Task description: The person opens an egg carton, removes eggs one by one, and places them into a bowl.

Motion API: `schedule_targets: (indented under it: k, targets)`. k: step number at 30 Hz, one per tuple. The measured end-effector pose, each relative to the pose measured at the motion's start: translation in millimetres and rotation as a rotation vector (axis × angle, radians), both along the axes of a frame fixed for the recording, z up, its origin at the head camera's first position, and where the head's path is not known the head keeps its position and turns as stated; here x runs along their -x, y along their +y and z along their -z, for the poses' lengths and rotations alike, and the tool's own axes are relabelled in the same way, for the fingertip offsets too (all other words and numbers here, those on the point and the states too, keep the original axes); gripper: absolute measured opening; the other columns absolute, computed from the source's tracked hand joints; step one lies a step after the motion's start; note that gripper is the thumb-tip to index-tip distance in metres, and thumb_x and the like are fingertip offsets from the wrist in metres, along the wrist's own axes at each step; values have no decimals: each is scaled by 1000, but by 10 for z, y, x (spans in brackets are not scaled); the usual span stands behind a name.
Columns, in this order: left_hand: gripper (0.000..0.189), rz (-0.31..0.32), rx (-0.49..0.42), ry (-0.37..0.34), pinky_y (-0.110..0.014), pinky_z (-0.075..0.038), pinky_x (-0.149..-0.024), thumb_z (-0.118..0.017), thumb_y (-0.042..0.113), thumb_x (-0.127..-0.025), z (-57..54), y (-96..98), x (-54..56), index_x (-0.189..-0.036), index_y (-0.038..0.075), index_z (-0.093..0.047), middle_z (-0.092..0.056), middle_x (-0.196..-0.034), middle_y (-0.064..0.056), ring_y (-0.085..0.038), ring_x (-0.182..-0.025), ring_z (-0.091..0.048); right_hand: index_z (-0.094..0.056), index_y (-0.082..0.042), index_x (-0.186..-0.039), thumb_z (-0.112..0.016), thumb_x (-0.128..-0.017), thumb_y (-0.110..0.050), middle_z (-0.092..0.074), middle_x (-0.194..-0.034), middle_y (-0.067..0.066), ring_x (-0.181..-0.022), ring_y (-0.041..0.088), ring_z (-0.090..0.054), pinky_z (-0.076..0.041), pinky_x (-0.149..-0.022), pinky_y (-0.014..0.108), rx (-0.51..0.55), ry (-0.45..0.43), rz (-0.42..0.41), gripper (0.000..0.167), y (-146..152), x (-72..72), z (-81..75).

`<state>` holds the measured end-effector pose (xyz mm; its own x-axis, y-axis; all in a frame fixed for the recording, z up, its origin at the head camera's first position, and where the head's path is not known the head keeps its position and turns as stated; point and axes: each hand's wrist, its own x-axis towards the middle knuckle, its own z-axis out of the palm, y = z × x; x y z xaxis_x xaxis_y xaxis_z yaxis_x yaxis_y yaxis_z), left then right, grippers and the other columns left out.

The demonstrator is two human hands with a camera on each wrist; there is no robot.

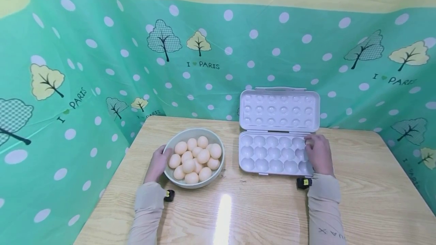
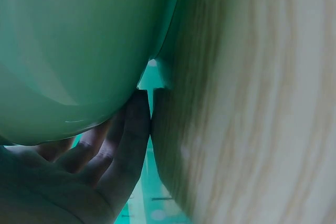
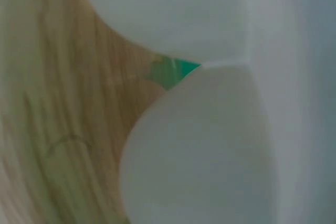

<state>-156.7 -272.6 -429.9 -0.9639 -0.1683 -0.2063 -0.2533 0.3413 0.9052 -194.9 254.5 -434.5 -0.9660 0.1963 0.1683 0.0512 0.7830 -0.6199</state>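
At the left of the table a pale green bowl (image 1: 194,185) holds several light brown eggs (image 1: 203,156), piled loosely. My left hand (image 1: 159,163) grips the bowl's left side at the rim. Seen from the left wrist, its fingers (image 2: 128,145) lie against the bowl's underside, just off the table. A whitish plastic egg carton (image 1: 262,167) stands to the right of the bowl, its dimpled lid (image 1: 279,110) raised at the back. The right hand (image 1: 319,154) holds the carton's right end, thumb toward the cups. Only the carton's rounded cup undersides (image 3: 199,150) fill the right wrist view; that hand is hidden there.
Both things stand on a light wooden table (image 1: 265,207). A green and yellow printed curtain (image 1: 211,75) hangs behind and along the sides, close behind the raised lid. Small black devices sit at both wrists.
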Motion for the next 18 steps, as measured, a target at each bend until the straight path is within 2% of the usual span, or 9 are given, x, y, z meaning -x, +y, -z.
schedule_targets:
  k: [7,14,18]
  targets:
    - [51,-6,3,17,-51,-30,-119,-40,26,-104,26,-5,26,-145,-4,-42,-43,-149,-28,-41,-140,-40,-61,7,-122,-54,-92,3,-46,-133,31,-117,44,-43,-46,-91,56,31,38,33,31,29,18,42]
    - [52,2,-2,8,-52,-29,-119,-40,27,-104,42,-18,26,-146,-3,-40,-40,-151,-27,-41,-142,-37,-61,5,-123,-57,-93,0,-48,-132,27,-125,45,-44,-41,-104,61,38,146,33,30,-30,-14,-59]
    - [52,1,0,14,-52,-30,-119,-40,27,-104,49,-26,26,-147,-3,-40,-40,-151,-27,-41,-142,-37,-63,4,-121,-58,-93,0,-51,-130,26,-124,44,-46,-43,-105,59,15,223,31,29,-100,-31,-152]
